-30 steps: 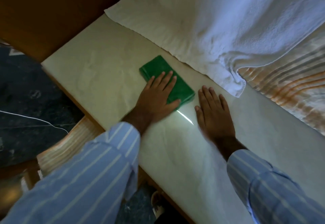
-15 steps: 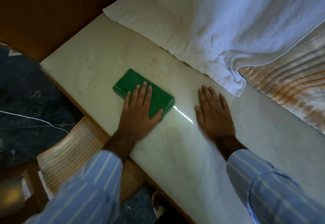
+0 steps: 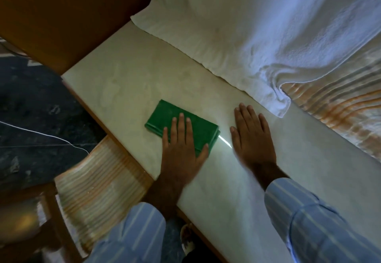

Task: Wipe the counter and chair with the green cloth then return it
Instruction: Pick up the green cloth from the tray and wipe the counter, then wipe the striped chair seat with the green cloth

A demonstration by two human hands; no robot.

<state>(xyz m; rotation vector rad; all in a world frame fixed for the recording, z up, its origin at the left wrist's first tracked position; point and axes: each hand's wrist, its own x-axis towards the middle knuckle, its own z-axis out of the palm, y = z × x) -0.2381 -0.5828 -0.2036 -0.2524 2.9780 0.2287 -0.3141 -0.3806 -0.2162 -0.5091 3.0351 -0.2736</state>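
The folded green cloth (image 3: 175,118) lies on the pale stone counter (image 3: 123,81), near its front edge. My left hand (image 3: 181,149) presses flat on the cloth's near right part, fingers spread over it and the thumb against its right edge. Just to the right, my right hand (image 3: 253,136) rests flat on the bare counter, fingers apart, holding nothing. The chair (image 3: 99,184), with a striped woven seat and a wooden frame, stands below the counter's front edge at the lower left.
A white towel (image 3: 247,35) covers the back of the counter. A striped fabric (image 3: 340,118) lies at the right. A brown wooden panel (image 3: 61,15) fills the top left. A white cord (image 3: 41,133) crosses the dark floor (image 3: 31,108).
My left hand slid the green cloth left along the counter, then back to the right and nearer the front edge. My right hand has stayed in place.
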